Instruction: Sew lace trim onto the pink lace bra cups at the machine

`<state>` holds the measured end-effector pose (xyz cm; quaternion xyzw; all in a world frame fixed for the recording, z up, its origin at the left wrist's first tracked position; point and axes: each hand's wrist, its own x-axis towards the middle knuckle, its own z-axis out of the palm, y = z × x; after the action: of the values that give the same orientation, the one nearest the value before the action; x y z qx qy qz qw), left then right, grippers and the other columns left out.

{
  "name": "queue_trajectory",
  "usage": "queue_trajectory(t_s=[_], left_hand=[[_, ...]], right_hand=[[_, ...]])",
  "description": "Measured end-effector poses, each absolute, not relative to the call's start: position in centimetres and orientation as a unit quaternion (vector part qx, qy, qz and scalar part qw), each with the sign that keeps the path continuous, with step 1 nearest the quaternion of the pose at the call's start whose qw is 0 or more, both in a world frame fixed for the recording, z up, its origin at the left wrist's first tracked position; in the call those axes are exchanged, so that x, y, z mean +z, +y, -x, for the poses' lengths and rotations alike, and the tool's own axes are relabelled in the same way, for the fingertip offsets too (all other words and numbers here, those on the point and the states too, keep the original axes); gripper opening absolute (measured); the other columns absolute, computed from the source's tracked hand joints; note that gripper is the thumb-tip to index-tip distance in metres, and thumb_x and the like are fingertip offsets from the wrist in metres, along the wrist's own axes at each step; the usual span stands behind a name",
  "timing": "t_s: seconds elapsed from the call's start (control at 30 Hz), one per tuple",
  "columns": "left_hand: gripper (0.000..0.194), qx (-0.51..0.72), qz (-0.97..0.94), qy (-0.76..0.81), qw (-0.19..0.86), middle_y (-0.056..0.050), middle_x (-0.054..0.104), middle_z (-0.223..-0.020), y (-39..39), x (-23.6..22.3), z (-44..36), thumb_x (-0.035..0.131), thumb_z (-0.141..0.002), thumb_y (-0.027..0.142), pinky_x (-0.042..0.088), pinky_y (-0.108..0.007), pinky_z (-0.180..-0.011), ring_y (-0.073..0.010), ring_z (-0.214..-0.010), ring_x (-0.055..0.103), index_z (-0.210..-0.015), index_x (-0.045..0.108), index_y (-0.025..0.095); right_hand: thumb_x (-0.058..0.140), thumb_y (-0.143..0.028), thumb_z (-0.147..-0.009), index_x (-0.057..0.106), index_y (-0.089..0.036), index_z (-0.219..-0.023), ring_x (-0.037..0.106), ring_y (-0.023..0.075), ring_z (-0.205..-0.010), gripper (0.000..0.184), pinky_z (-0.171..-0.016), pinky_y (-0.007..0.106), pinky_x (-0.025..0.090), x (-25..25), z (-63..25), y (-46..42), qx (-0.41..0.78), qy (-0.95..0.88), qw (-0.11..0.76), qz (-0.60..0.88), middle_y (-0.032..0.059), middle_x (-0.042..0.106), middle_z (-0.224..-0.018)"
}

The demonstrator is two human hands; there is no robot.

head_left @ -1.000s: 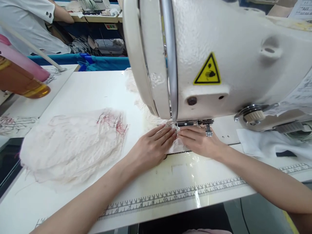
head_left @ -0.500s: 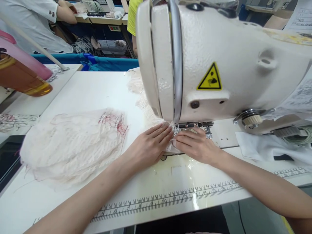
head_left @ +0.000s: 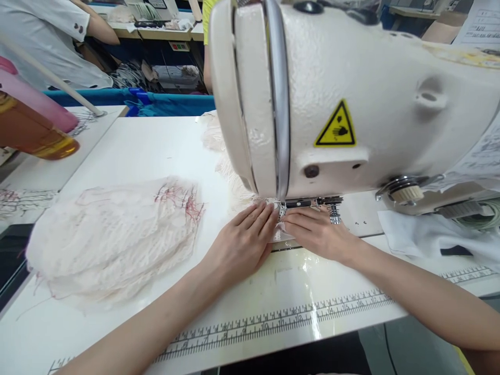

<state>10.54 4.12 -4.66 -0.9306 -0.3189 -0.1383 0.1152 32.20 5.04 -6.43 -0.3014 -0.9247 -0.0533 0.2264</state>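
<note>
A cream sewing machine fills the upper right, its presser foot just above my fingertips. A small piece of white lace lies under the foot. My left hand lies flat on it from the left, fingers stretched out together. From the right, my right hand presses it too, fingers straight and pointing left toward the foot. More lace trails away behind the machine. Neither hand grips anything.
A pile of white lace pieces with red threads lies to the left on the white table. A ruler strip runs along the front edge. A pink and amber bottle sits far left. A person in white works behind. White cloth lies at the right.
Both hands stay flat at the presser foot, having slid slightly forward with the lace. The view has shifted a little.
</note>
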Motion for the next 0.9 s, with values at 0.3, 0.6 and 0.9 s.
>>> queue_trajectory(t_s=[0.3, 0.6, 0.9], left_hand=[[0.038, -0.146, 0.924, -0.321, 0.147, -0.019, 0.061, -0.124, 3.7, -4.7, -10.9, 0.042, -0.092, 0.020, 0.051, -0.045, -0.098, -0.0296, -0.113, 0.061, -0.121, 0.059, 0.002], [0.037, -0.130, 0.926, -0.329, 0.133, -0.015, 0.059, -0.129, 3.5, -4.7, -10.9, 0.045, -0.094, 0.023, 0.048, -0.046, -0.101, -0.0274, -0.116, 0.059, -0.127, 0.056, 0.010], [0.034, -0.152, 0.916, -0.341, 0.147, -0.014, 0.064, -0.122, 3.9, -4.8, -11.1, 0.047, -0.094, 0.024, 0.048, -0.048, -0.099, -0.0296, -0.110, 0.063, -0.123, 0.060, 0.012]], right_hand=[[0.052, -0.009, -0.088, 0.063, -0.022, -0.094, 0.059, 0.0131, -0.082, 0.018, -0.060, 0.031, 0.036, -5.4, -32.4, 4.7, -0.180, -0.901, 0.224, 0.323, -0.0023, 0.071, -0.098], [0.056, -0.010, -0.084, 0.064, -0.021, -0.094, 0.059, 0.0116, -0.071, 0.017, -0.068, 0.033, 0.038, -5.2, -32.7, 5.1, -0.205, -0.896, 0.229, 0.322, -0.0063, 0.071, -0.099], [0.050, -0.013, -0.091, 0.065, -0.021, -0.091, 0.058, 0.0113, -0.071, 0.016, -0.069, 0.031, 0.038, -3.7, -32.3, 4.9, -0.179, -0.888, 0.219, 0.362, -0.0037, 0.071, -0.092]])
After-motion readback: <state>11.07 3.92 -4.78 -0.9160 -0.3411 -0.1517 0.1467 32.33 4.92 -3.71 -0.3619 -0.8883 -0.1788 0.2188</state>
